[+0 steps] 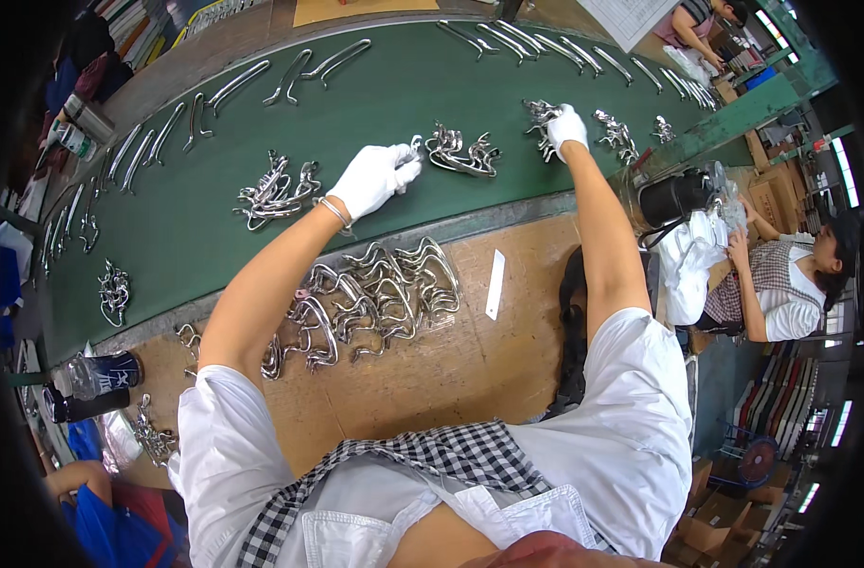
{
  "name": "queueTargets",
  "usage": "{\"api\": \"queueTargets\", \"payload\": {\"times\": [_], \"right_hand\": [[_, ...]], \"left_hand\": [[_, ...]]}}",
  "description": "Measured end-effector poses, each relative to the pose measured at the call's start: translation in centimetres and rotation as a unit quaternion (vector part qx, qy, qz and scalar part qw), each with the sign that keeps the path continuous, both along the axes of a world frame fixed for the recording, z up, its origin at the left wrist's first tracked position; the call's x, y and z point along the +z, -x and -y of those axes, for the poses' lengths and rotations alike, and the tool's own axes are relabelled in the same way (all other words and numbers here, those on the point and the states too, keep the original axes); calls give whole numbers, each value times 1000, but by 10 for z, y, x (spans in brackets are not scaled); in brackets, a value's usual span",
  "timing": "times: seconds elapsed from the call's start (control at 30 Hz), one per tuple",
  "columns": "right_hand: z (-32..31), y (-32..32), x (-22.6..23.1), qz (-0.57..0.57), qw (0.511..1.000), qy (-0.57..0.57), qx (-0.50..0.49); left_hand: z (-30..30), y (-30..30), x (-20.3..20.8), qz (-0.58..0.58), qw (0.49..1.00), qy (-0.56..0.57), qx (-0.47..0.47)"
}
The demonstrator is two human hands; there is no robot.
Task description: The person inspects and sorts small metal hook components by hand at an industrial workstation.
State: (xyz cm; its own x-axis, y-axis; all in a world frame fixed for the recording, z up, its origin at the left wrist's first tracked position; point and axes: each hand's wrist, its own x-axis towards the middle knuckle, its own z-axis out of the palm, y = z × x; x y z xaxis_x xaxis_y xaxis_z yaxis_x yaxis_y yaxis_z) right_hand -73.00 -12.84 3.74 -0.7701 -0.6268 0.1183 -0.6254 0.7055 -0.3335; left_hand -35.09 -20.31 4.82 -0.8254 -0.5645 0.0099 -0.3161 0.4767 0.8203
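Note:
My left hand, in a white glove, is closed on a small shiny metal piece that sticks out past the fingertips. It is over the green work surface, between a heap of bent chrome pieces and a smaller heap of chrome pieces. Farther right, my right hand, also gloved in white, is curled at the edge of a cluster of bent chrome pieces. Its fingers seem to grip one of them, though the glove partly hides the grasp.
Long chrome handles line the far side of the green surface. More bent chrome pieces lie on the brown board before me, beside a white strip. A dark cup stands left. At right, a co-worker handles white material.

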Motion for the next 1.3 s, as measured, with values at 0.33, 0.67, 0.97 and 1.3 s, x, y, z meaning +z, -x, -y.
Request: {"api": "queueTargets", "payload": {"times": [0.33, 0.67, 0.97, 1.3], "right_hand": [[-21, -69, 20, -190, 888, 105, 406], [-15, -90, 2, -99, 895, -58, 431], [-54, -112, 30, 317, 880, -114, 334], [-112, -193, 118, 644, 709, 121, 263]], "left_hand": [[-33, 77, -5, -31, 911, 408, -39], [-23, 97, -15, 49, 866, 497, -26], [-33, 69, 13, 52, 871, 473, -121], [-102, -26, 80, -158, 956, -241, -59]]}}
